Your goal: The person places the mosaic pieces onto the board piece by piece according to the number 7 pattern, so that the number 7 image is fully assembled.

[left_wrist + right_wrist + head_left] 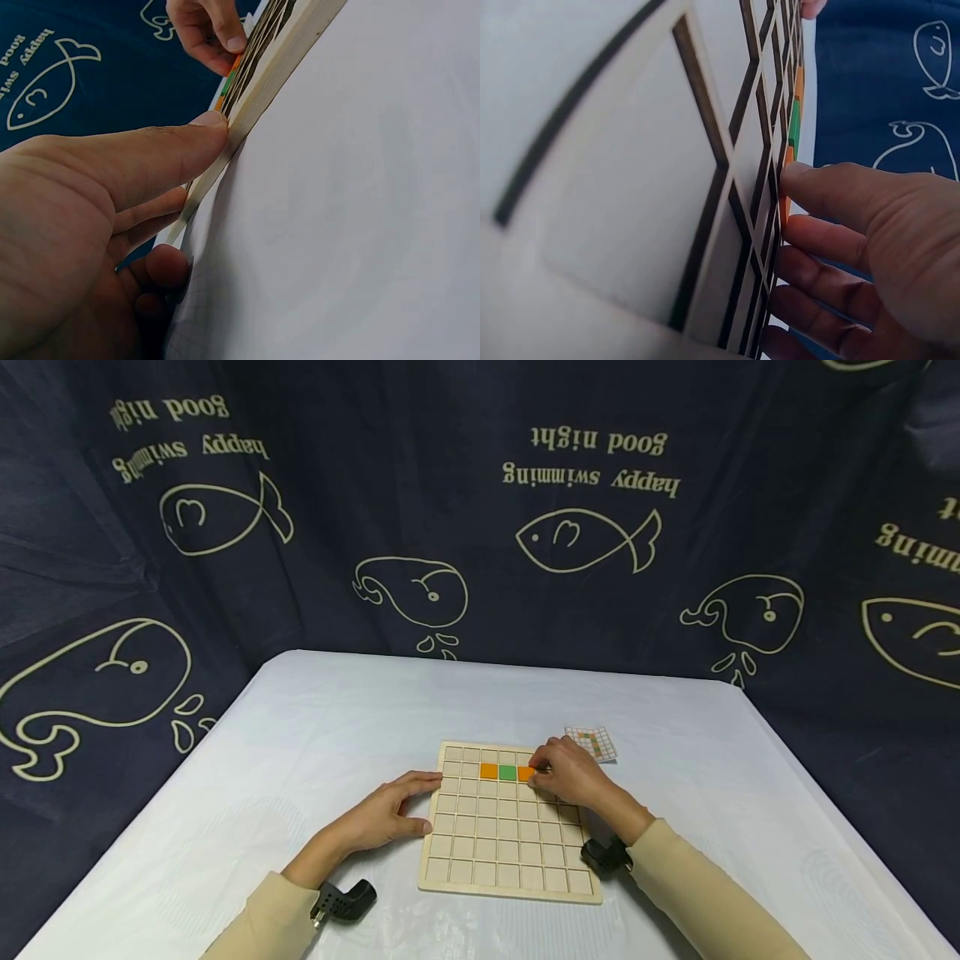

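A square wooden grid board (487, 852) lies flat on the white table. In its second row from the far edge sit an orange tile (489, 771), a green tile (507, 772) and another orange tile (524, 773), side by side. My right hand (573, 772) reaches over the far right part of the board; thumb and forefinger pinch the right-hand orange tile (787, 176), partly hiding it. Along the board's left edge rests my left hand (382, 812), fingers fairly straight, with the thumb (172, 154) touching the wooden rim.
Just past the board's far right corner lies a small printed pattern card (592, 743), partly behind the right hand. A white cloth (360, 693) covers the table. Behind it hangs a dark blue curtain (465, 468) with fish and whale drawings.
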`<state>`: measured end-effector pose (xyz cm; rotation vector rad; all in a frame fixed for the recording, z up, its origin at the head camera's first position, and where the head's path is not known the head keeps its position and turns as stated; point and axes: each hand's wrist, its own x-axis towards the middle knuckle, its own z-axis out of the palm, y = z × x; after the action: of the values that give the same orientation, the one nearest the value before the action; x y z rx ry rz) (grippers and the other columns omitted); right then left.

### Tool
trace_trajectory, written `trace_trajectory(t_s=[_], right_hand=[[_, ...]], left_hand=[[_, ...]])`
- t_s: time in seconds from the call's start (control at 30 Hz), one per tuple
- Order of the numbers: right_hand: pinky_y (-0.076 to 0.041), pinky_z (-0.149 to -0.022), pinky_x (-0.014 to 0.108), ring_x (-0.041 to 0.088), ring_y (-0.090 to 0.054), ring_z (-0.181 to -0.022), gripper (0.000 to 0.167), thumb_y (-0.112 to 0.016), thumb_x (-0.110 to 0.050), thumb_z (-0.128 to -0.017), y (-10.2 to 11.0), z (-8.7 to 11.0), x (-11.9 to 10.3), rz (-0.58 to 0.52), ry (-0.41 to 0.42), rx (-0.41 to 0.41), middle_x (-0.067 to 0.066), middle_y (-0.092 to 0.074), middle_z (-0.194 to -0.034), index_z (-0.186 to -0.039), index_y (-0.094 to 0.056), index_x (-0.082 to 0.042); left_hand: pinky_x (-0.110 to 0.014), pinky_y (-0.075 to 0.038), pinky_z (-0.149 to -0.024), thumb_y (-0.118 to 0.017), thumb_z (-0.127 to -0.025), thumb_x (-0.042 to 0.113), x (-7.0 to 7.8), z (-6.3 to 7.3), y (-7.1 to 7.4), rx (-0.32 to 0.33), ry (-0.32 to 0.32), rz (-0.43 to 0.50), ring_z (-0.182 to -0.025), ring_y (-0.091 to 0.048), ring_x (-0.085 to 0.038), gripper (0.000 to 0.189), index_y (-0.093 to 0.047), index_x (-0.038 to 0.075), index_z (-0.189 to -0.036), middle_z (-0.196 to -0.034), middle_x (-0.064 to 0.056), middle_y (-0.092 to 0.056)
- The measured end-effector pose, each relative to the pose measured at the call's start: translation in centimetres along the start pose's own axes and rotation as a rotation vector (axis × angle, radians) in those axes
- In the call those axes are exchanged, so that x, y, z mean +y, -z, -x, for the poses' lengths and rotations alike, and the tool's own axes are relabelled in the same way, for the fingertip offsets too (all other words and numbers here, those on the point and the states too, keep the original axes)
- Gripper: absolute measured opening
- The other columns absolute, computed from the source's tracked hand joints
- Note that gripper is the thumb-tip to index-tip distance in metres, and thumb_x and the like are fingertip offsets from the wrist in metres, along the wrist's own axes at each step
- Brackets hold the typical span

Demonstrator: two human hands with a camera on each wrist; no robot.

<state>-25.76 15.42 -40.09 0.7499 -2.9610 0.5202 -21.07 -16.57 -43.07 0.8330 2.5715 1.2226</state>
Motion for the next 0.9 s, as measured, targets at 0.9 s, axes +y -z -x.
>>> trace_trajectory(t_s=[0.9], right_hand=[[-0.041, -0.076, 0.035, 0.018, -0.049, -0.086, 0.026, -0.072, -0.024, -0.083, 1.6, 1.5, -0.7, -0.064, -0.016, 0.112, 0.005, -0.063, -0.094, -0.103, -0.07, -0.008]], left_hand=[[-0.058, -0.022, -0.111, -0.071, -0.083, 0.023, -0.1, 0.0, 0.0, -0.007, 0.014, 0.016, -0.143, -0.026, -0.03, 0.064, -0.045, 0.008, -0.14, -0.151, -0.003, -0.036]])
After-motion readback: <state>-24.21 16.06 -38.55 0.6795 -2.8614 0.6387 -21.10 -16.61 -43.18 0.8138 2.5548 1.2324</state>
